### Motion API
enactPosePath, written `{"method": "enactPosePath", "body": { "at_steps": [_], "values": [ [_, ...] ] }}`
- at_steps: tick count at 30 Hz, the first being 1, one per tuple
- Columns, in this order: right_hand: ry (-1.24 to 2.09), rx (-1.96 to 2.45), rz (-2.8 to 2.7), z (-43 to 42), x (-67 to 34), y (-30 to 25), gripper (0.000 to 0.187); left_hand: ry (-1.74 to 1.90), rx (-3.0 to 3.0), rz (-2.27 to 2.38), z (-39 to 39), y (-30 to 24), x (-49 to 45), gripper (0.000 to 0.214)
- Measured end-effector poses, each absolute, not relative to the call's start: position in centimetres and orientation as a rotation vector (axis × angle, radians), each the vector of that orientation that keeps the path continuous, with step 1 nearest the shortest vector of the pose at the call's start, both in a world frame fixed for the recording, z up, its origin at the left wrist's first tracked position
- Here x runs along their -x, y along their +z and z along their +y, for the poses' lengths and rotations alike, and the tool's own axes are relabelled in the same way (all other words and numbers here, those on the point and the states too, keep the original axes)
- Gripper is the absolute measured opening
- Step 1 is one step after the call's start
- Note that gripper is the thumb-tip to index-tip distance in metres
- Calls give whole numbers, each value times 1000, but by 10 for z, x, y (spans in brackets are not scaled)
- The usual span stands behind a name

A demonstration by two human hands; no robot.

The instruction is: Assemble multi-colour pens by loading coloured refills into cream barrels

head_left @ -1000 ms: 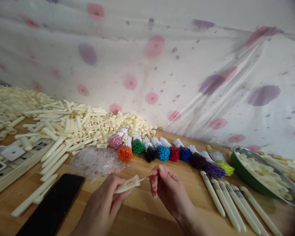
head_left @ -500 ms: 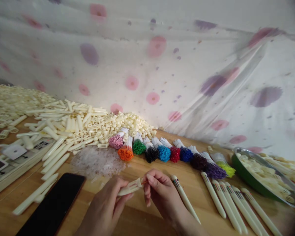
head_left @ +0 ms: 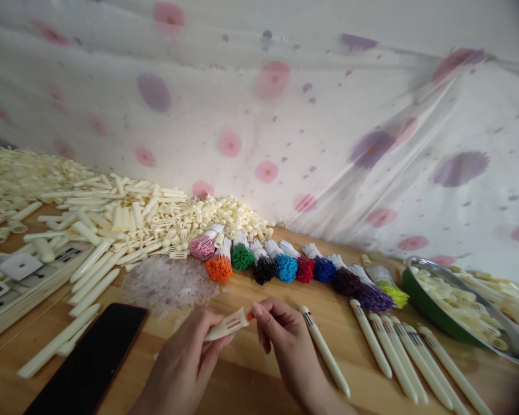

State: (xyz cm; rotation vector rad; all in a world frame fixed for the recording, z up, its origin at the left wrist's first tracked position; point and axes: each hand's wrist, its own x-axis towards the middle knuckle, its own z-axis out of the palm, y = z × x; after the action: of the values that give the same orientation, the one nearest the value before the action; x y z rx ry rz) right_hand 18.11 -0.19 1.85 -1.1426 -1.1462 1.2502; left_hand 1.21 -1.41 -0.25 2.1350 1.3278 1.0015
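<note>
Between thumb and fingers, my left hand [head_left: 188, 354] grips a cream slotted pen barrel [head_left: 230, 326], its open end tilted up to the right. Coloured strips show in the barrel's slots. My right hand [head_left: 281, 334] pinches a small orange-tipped pen refill [head_left: 249, 316] right at that open end; most of the refill is hidden. Beyond both hands lie bundles of white refills with coloured ends, among them an orange bundle [head_left: 218, 268], a green bundle [head_left: 242, 258] and a black bundle [head_left: 263, 271]. A multicolour pen [head_left: 325, 351] rests just right of my right hand.
Several multicolour pens [head_left: 409, 363] lie in a row at the right, near a green bowl [head_left: 432, 314] of cream parts. To the left are a black phone [head_left: 89, 360], a power strip [head_left: 38, 282], a pile of clear pieces [head_left: 168, 285] and heaped cream parts [head_left: 155, 210].
The orange tip now shows between my right fingers and the barrel's mouth. Coloured strips in the slots are plainer. The whole view has shifted slightly; both hands stay close together.
</note>
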Motion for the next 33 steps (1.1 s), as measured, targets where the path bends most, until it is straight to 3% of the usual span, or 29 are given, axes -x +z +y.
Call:
{"method": "enactPosePath", "body": {
  "at_steps": [3, 8, 20, 27, 33],
  "values": [
    [1116, 1161, -1350, -2, -191, 24, 40, 1006, -2044, 1315, -15, 0, -12, 7],
    [910, 1039, -1707, 0, -215, 42, 10, 961, -1853, 1155, -16, 3, -9, 6],
    [430, 828, -2126, -21, -215, 73, 20, 916, -1819, 966, -15, 2, -6, 8],
    [408, 841, -2128, -20, -214, 72, 16, 941, -1807, 954, -18, 4, -11, 8],
    [642, 977, -1991, -21, -209, 64, 17, 1036, -1868, 1044, -20, 4, -13, 10]
  ]
}}
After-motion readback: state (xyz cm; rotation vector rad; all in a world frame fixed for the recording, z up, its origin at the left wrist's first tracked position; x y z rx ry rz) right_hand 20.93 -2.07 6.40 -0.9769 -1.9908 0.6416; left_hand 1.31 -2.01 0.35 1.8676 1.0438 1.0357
